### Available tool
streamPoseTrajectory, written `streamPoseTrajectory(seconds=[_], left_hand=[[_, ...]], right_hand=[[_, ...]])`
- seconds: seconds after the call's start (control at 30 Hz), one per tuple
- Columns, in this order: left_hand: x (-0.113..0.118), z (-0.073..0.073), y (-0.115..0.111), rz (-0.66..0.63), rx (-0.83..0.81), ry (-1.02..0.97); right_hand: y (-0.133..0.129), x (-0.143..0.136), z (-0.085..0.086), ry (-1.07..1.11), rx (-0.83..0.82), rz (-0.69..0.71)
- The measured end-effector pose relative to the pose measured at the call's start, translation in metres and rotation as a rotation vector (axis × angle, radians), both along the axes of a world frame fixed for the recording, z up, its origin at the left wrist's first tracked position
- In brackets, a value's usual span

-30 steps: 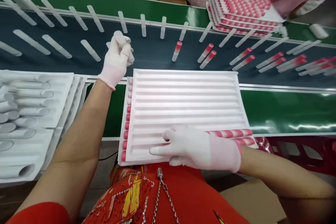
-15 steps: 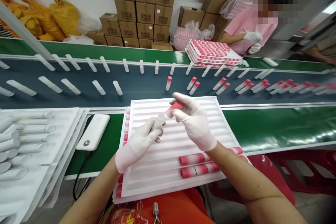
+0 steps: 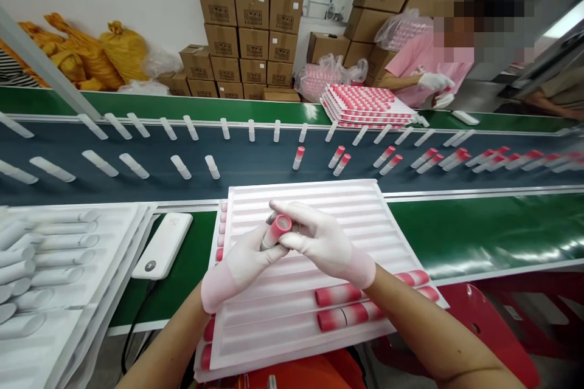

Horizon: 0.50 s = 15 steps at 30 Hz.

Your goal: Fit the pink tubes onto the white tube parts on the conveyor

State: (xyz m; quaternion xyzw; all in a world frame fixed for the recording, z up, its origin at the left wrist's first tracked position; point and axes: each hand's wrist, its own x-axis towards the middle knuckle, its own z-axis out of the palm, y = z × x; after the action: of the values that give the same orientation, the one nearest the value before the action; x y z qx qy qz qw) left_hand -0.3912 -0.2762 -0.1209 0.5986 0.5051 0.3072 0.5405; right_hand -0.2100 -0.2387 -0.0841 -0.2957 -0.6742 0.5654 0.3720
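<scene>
Over the ridged white foam tray [image 3: 246, 194], my gloved left hand [image 3: 246, 258] is closed round a small tube [image 3: 278, 227] with a red rim, fading to white lower down. The tube tilts, its round end facing me. My gloved right hand [image 3: 319, 240] curls about the same tube from the right, thumb in front and fingers behind, partly hiding it. Red-and-white tubes [image 3: 344, 318] lie in the near grooves of the tray, partly under my right forearm. Beneath this tray, more red-and-white tubes show along the left edge of a lower one.
A blue-grey belt [image 3: 255, 161] beyond carries upright white tubes and red-topped tubes [image 3: 298, 158]. To the left sit a white power bank [image 3: 163, 246] with a cable and stacked trays of white tubes [image 3: 59, 228]. Across the belt, a person in pink stands near stacked filled trays [image 3: 365, 103].
My hands have come together, and the red-and-white piece from my right hand now meets the pale tube in my left. The view has tilted up slightly.
</scene>
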Motion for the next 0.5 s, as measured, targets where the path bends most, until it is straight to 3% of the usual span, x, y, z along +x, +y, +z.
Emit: streamPoseTrajectory(seconds=[0.13,0.27,0.33,0.43,0.5], left_hand=[[0.004,-0.005,0.003,0.026,0.174,0.02],[0.015,-0.011,0.001,0.131,0.269,0.068],[0.017,-0.014,0.002,0.126,0.25,0.084],[-0.003,-0.019,0.023,0.154,0.242,0.141],[-0.033,-0.022,0.053,0.35,0.339,0.233]], right_hand=[[-0.002,-0.007,0.001,-0.136,0.19,-0.102],[-0.011,-0.016,-0.001,-0.164,0.2,-0.257],[-0.009,-0.016,-0.004,-0.171,0.174,-0.266],[0.022,-0.01,-0.007,-0.155,0.091,-0.271],[0.064,-0.001,-0.011,-0.187,0.061,-0.428]])
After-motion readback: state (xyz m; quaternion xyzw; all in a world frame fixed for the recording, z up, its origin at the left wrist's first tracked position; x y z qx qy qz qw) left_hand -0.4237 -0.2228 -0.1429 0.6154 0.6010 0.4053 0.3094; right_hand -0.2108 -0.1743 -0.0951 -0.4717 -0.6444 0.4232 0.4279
